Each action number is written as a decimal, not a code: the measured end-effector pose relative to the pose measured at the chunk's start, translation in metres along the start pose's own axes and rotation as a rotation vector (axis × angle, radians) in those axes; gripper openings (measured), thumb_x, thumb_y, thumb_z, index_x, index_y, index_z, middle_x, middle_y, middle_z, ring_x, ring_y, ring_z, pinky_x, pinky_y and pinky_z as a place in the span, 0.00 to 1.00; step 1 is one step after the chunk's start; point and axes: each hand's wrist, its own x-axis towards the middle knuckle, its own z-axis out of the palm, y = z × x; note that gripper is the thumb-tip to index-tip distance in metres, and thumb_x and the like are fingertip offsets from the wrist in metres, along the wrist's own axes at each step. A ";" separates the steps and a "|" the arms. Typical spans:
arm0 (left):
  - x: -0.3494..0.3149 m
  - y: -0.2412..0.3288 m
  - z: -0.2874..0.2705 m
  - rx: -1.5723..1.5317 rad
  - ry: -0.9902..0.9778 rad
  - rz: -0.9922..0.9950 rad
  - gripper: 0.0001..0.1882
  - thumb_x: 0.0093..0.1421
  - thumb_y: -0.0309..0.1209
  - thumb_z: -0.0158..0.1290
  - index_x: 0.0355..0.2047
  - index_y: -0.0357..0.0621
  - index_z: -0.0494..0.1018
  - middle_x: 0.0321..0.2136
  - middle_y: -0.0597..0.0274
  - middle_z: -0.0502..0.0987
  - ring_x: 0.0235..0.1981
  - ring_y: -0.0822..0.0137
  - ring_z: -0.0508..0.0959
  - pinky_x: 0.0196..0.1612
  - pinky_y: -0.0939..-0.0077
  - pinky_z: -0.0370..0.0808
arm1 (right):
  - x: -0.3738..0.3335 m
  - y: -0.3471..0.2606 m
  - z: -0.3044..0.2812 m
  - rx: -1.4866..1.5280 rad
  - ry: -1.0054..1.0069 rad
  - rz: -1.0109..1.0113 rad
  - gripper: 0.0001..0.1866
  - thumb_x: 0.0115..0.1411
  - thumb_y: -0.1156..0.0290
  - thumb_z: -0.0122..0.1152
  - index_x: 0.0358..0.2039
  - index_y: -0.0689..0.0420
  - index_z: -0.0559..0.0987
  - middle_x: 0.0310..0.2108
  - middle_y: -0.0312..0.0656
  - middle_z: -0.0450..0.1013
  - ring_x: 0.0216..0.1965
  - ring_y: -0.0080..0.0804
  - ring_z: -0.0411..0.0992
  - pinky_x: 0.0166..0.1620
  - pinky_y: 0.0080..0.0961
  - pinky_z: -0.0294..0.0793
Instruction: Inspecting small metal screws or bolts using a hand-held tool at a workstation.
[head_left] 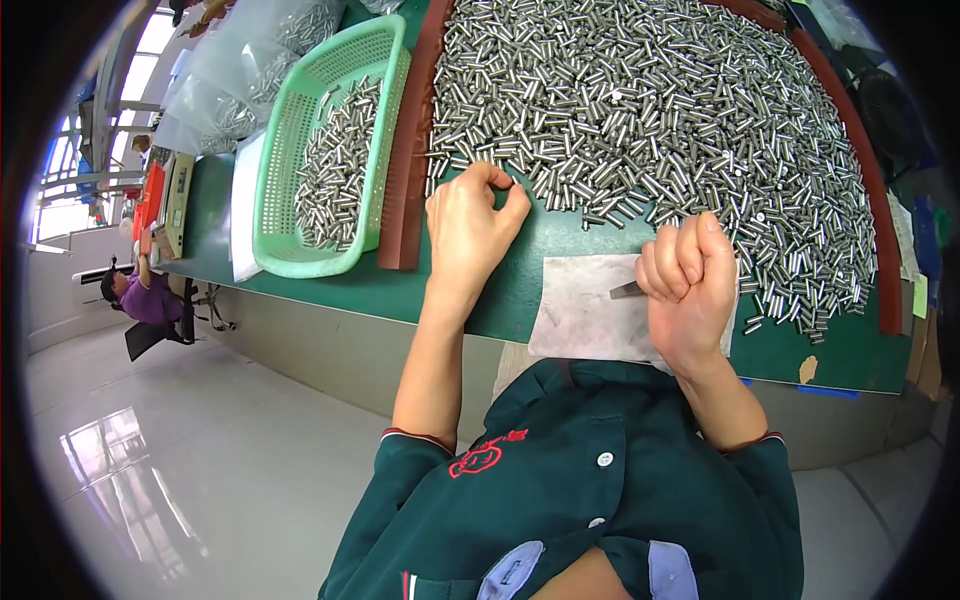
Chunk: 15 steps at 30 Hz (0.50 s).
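Observation:
A wide heap of short metal pins (640, 100) covers most of the green table top. At its near left edge is my left hand (468, 225), closed, thumb and forefinger pinched together. A small bright end, seemingly of one metal pin, shows between those fingertips. My right hand (692, 275) is a fist above the right side of a smudged white sheet (585, 310). From its thumbless side juts the flat grey tip of a metal tool (627, 290); the fingers hide the rest, so its kind is unclear.
Left of the heap stands a green plastic basket (270, 205) partly filled with pins. Brown-red rails (405, 200) border the heap. Clear bags (225, 85) of pins lie farther left, near a scale-like device (175, 205). Another person (150, 298) sits at far left.

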 end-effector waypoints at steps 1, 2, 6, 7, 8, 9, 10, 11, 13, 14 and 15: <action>0.000 -0.001 0.003 0.000 -0.002 0.000 0.08 0.40 0.30 0.53 0.17 0.38 0.70 0.08 0.57 0.68 0.11 0.60 0.69 0.19 0.67 0.65 | 0.000 0.000 0.000 0.000 0.000 0.002 0.21 0.61 0.64 0.33 0.11 0.53 0.55 0.08 0.32 0.49 0.10 0.17 0.42 0.15 0.17 0.43; 0.000 -0.002 0.006 0.032 0.049 0.049 0.08 0.40 0.30 0.53 0.17 0.38 0.70 0.08 0.58 0.67 0.11 0.60 0.69 0.19 0.66 0.65 | 0.000 0.000 0.001 0.001 -0.005 0.006 0.21 0.61 0.65 0.33 0.11 0.53 0.55 0.08 0.32 0.49 0.10 0.17 0.42 0.15 0.17 0.43; 0.000 -0.003 0.010 0.035 0.086 0.078 0.06 0.41 0.27 0.53 0.18 0.37 0.70 0.08 0.58 0.66 0.11 0.60 0.68 0.19 0.69 0.66 | 0.000 0.000 -0.002 0.017 -0.010 0.004 0.21 0.61 0.65 0.33 0.11 0.53 0.55 0.08 0.32 0.49 0.10 0.17 0.42 0.15 0.17 0.43; 0.000 -0.003 0.009 -0.022 0.075 0.065 0.05 0.41 0.27 0.53 0.18 0.37 0.70 0.07 0.58 0.65 0.10 0.61 0.68 0.19 0.71 0.66 | 0.000 0.000 -0.001 0.011 -0.009 0.000 0.21 0.61 0.65 0.33 0.11 0.53 0.54 0.08 0.32 0.49 0.10 0.17 0.42 0.15 0.17 0.43; -0.001 -0.005 0.004 -0.150 0.018 0.003 0.04 0.44 0.26 0.52 0.20 0.37 0.70 0.09 0.62 0.66 0.11 0.68 0.67 0.19 0.76 0.65 | 0.000 0.000 -0.001 0.006 -0.008 -0.003 0.21 0.61 0.65 0.33 0.11 0.53 0.54 0.08 0.32 0.49 0.10 0.17 0.42 0.14 0.17 0.43; 0.000 -0.010 0.005 -0.374 0.014 -0.011 0.05 0.47 0.27 0.51 0.20 0.37 0.70 0.11 0.64 0.67 0.13 0.72 0.66 0.19 0.80 0.63 | 0.000 0.001 -0.001 0.001 -0.014 -0.007 0.21 0.61 0.65 0.33 0.11 0.53 0.54 0.08 0.32 0.49 0.10 0.17 0.42 0.14 0.17 0.43; 0.000 -0.016 0.007 -0.598 0.009 -0.025 0.05 0.49 0.27 0.51 0.21 0.38 0.70 0.13 0.66 0.69 0.15 0.77 0.65 0.19 0.84 0.62 | 0.000 0.000 -0.001 0.002 -0.014 -0.010 0.21 0.61 0.65 0.33 0.11 0.53 0.54 0.08 0.32 0.49 0.10 0.17 0.42 0.14 0.17 0.43; -0.002 -0.014 0.000 -0.902 -0.144 -0.238 0.04 0.53 0.26 0.48 0.26 0.38 0.70 0.21 0.65 0.71 0.17 0.81 0.62 0.19 0.89 0.59 | 0.000 0.000 -0.001 0.001 -0.015 -0.006 0.21 0.61 0.65 0.33 0.11 0.53 0.54 0.08 0.32 0.49 0.10 0.17 0.42 0.14 0.17 0.43; -0.001 -0.021 0.003 -1.447 -0.311 -0.240 0.04 0.54 0.24 0.47 0.31 0.39 0.68 0.24 0.61 0.72 0.16 0.83 0.58 0.18 0.91 0.56 | 0.001 0.000 -0.002 0.000 -0.015 -0.002 0.21 0.61 0.65 0.33 0.11 0.53 0.54 0.08 0.32 0.49 0.10 0.17 0.42 0.14 0.17 0.43; -0.001 -0.024 0.004 -1.531 -0.366 -0.251 0.05 0.55 0.23 0.47 0.34 0.39 0.67 0.27 0.58 0.72 0.16 0.83 0.57 0.18 0.90 0.55 | 0.000 0.000 -0.001 0.005 -0.011 -0.001 0.21 0.61 0.65 0.33 0.11 0.53 0.55 0.08 0.32 0.49 0.10 0.17 0.42 0.15 0.17 0.43; -0.002 -0.024 0.003 -1.530 -0.363 -0.251 0.05 0.55 0.23 0.47 0.34 0.39 0.67 0.27 0.58 0.72 0.16 0.83 0.57 0.18 0.90 0.55 | 0.000 -0.001 -0.001 0.010 -0.008 0.001 0.21 0.61 0.65 0.34 0.11 0.53 0.55 0.08 0.32 0.49 0.10 0.17 0.42 0.15 0.17 0.43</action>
